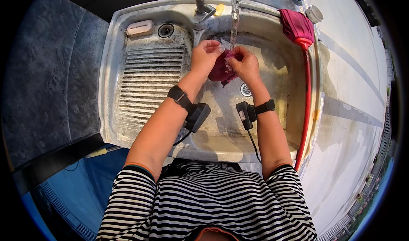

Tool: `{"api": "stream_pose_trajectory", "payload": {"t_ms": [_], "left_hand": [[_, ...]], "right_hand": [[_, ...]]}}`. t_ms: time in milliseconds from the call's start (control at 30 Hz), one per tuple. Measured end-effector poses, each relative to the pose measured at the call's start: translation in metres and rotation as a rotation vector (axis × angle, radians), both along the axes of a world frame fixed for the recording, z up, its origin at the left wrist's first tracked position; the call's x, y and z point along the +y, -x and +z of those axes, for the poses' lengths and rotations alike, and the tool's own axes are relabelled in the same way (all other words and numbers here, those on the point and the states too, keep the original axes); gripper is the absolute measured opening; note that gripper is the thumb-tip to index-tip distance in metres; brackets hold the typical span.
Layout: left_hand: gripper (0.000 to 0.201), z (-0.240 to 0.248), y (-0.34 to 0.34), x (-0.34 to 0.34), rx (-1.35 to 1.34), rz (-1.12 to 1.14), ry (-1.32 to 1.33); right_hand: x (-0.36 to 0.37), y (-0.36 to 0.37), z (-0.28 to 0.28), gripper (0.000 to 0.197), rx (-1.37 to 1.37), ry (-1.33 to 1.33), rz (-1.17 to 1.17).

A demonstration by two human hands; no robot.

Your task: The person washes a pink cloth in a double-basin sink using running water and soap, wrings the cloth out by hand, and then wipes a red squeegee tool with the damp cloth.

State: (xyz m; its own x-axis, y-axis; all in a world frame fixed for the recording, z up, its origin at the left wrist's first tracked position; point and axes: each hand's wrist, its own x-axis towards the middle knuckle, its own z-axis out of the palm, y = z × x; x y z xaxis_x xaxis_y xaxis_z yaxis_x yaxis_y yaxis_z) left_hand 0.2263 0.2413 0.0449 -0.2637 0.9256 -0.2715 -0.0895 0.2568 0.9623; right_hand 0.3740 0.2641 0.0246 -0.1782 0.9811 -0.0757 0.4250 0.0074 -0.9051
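Observation:
A dark red wet cloth (221, 70) hangs bunched in the sink basin, under a falling stream of water (234, 19). My right hand (245, 65) pinches its upper edge between thumb and fingers, right where the water lands. On the other side my left hand (205, 55) is closed, its fingertips at the cloth's upper left edge. Water splashes between the two hands and partly hides what the fingertips grip. The cloth's lower end dangles loose above the basin floor.
Left of the basin lies a ribbed washboard (151, 83) with a pale pink brush (140, 28) behind it. A tap (203, 8) stands at the back. A red-handled mop (306, 96) leans along the right rim. Two small tubs, one white (314, 14), stand beyond.

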Motion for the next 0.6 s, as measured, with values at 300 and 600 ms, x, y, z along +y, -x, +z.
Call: {"api": "stream_pose_trajectory", "payload": {"t_ms": [300,600], "left_hand": [[0.048,-0.068,-0.013,-0.035,-1.104,-0.235,0.405],[0.018,-0.127,-0.029,-0.046,-1.078,0.137,0.283]], "right_hand": [[-0.054,0.031,0.037,0.025,0.153,-0.001,0.163],[-0.065,0.046,-0.001,0.022,-0.157,-0.39,-0.053]]}}
